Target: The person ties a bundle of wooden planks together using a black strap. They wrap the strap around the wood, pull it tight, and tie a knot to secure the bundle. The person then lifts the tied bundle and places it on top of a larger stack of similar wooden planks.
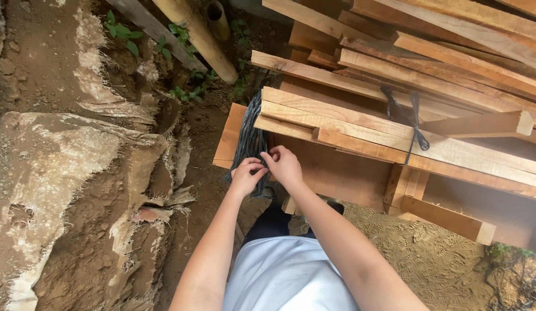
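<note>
Both grips pinch shut on the dark cord [252,141]: left hand [246,174] and right hand [284,165] meet at the end of the plank bundle [360,129], where the cord wraps the planks, seemingly binding them together.

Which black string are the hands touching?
The thick black bundle at the planks' left end; both hands pinch it. The thinner string sits farther right, untouched.

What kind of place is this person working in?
Probably an outdoor timber yard or building site: stacked sawn planks tied with dark cord, bare earth, and weeds.
</note>
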